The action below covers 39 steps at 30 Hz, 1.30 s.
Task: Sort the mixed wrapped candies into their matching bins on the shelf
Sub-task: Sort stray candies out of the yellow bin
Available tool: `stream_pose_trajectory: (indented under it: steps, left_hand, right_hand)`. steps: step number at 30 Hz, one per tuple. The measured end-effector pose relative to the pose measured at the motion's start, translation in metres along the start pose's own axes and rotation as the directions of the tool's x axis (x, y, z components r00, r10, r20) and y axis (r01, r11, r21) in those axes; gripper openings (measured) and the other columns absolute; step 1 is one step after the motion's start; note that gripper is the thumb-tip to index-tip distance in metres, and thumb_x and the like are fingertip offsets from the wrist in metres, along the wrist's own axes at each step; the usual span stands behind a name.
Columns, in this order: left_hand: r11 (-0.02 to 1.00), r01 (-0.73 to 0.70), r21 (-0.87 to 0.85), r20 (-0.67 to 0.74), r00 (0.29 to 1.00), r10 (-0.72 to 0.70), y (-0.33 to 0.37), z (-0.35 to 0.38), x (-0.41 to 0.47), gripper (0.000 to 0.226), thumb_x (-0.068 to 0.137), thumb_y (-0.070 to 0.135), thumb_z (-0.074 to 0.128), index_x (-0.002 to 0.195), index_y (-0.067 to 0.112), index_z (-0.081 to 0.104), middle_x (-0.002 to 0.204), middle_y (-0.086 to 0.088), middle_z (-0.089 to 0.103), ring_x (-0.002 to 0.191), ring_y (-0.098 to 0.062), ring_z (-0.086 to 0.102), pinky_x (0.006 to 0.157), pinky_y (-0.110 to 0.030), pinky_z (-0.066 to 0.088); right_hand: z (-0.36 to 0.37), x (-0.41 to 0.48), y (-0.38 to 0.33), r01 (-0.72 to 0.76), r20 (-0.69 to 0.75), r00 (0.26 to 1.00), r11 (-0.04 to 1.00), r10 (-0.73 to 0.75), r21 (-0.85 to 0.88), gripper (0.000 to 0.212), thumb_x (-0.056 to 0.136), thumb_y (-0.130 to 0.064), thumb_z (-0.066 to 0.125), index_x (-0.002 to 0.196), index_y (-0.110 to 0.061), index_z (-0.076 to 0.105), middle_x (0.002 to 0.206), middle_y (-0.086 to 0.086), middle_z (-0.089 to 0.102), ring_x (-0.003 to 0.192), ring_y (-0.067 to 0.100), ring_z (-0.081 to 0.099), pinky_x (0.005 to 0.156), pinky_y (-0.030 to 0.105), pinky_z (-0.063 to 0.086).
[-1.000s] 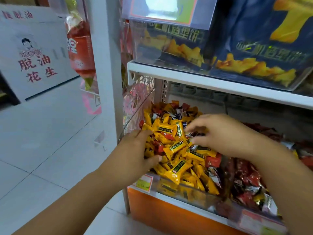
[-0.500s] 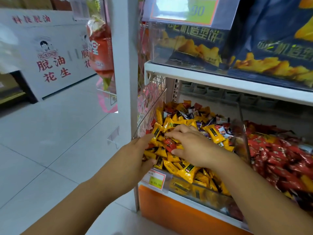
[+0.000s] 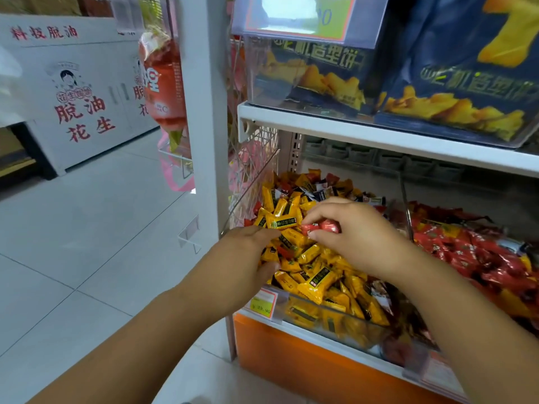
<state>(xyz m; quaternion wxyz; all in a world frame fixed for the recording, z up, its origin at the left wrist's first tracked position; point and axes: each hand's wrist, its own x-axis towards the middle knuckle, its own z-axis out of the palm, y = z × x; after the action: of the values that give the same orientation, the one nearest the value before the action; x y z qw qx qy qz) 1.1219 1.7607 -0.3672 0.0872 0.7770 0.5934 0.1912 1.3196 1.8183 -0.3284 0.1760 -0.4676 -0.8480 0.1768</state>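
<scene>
One red candy (image 3: 320, 228) is pinched between the thumb and fingertips of the right hand (image 3: 358, 237), above the left yellow-candy bin (image 3: 303, 309). The left hand (image 3: 245, 258) curves over the yellow pile; whether it holds anything cannot be determined. Current step: stray removal. Next move: carry it right, past the divider (image 3: 407, 205), to the red-candy bin (image 3: 417, 349).

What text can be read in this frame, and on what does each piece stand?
"科技脱油": white carton, top edge.
"脱油花生": same carton, front.
"机造型饼": blue snack bags.
"39.90": price tag on the yellow-candy bin.
"90": upper price tag, rest washed out.
Yellow candy wrappers and red hanging bag: too blurred.
</scene>
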Motion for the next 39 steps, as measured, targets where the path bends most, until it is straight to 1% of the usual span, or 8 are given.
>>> stream_pose_trajectory:
  steps: [5,13,17,22,26,30,34,39]
  left_hand:
    - [1.0,0.023,-0.016,0.073,0.997,-0.022,0.003,0.015,0.037,0.038,0.096,0.019,0.056,0.133,0.028,0.056,0.131,0.003,0.059,0.119,-0.014,0.052,0.092,-0.019,0.038]
    - [0.983,0.027,0.18,0.085,0.995,-0.043,0.001,0.029,0.061,0.014,0.088,0.033,0.066,0.1,0.033,0.073,0.104,0.011,0.067,0.112,-0.014,0.044,0.092,-0.027,0.039]
    - [0.998,0.058,0.011,0.033,0.998,-0.058,0.014,0.015,0.058,0.007,0.09,0.031,0.064,0.093,0.034,0.071,0.087,0.016,0.062,0.092,-0.008,0.054,0.079,-0.028,0.045]
    - [0.951,-0.032,-0.307,-0.061,0.998,0.014,0.07,-0.005,0.048,0.005,0.088,0.036,0.064,0.086,0.041,0.064,0.071,0.026,0.061,0.074,0.005,0.058,0.057,-0.017,0.04]
    - [0.894,-0.227,-0.386,-0.181,0.969,0.168,0.13,0.008,0.05,0.006,0.087,0.034,0.067,0.091,0.038,0.068,0.08,0.031,0.061,0.083,0.005,0.056,0.066,-0.004,0.037]
    - [0.916,-0.334,-0.22,-0.3,0.917,0.263,0.171,0.033,0.068,0.015,0.085,0.033,0.07,0.1,0.033,0.071,0.101,0.019,0.066,0.1,-0.007,0.053,0.088,-0.025,0.042]
    - [0.937,-0.301,-0.18,-0.142,0.95,0.278,0.162,0.047,0.078,0.034,0.09,0.033,0.065,0.124,0.036,0.063,0.136,0.014,0.054,0.13,-0.01,0.037,0.114,-0.028,0.023]
    - [0.96,-0.168,-0.223,-0.044,0.986,0.162,0.111,0.022,0.061,0.034,0.094,0.037,0.057,0.128,0.04,0.057,0.122,0.02,0.052,0.104,-0.001,0.049,0.086,-0.005,0.032]
  right_hand:
    - [-0.031,-0.03,0.014,-0.046,-0.117,0.992,0.998,0.051,0.046,0.023,0.09,-0.025,0.065,0.11,-0.036,0.067,0.114,-0.025,0.055,0.101,-0.007,0.05,0.08,-0.003,0.03]
    - [-0.075,-0.086,0.08,-0.282,-0.345,0.902,0.959,0.258,-0.021,0.022,0.089,-0.022,0.066,0.107,-0.033,0.07,0.105,-0.015,0.063,0.099,0.002,0.054,0.082,0.015,0.034]
    - [-0.07,-0.105,0.11,-0.379,-0.239,0.909,0.916,0.341,-0.134,0.033,0.089,-0.021,0.067,0.121,-0.026,0.066,0.135,0.002,0.057,0.126,0.019,0.05,0.106,0.027,0.033]
    - [-0.074,-0.122,0.105,-0.32,-0.26,0.925,0.937,0.276,-0.142,0.039,0.091,-0.028,0.061,0.129,-0.037,0.058,0.144,-0.007,0.046,0.136,0.019,0.037,0.116,0.034,0.025]
    - [-0.083,-0.133,0.099,-0.278,-0.32,0.915,0.959,0.245,-0.061,0.032,0.093,-0.028,0.057,0.123,-0.04,0.06,0.13,-0.016,0.053,0.127,0.007,0.044,0.111,0.03,0.032]
    - [-0.087,-0.141,0.109,-0.322,-0.365,0.886,0.946,0.288,-0.034,0.029,0.092,-0.026,0.06,0.119,-0.039,0.062,0.117,-0.02,0.053,0.115,0.001,0.047,0.098,0.02,0.033]
    - [-0.093,-0.147,0.116,-0.373,-0.304,0.887,0.927,0.347,-0.031,0.028,0.094,-0.028,0.059,0.119,-0.04,0.062,0.12,-0.019,0.053,0.118,0.002,0.047,0.096,0.019,0.032]
    - [-0.091,-0.139,0.097,-0.266,-0.251,0.936,0.963,0.245,-0.051,0.026,0.093,-0.029,0.06,0.115,-0.041,0.064,0.115,-0.026,0.054,0.115,-0.007,0.044,0.093,0.006,0.028]
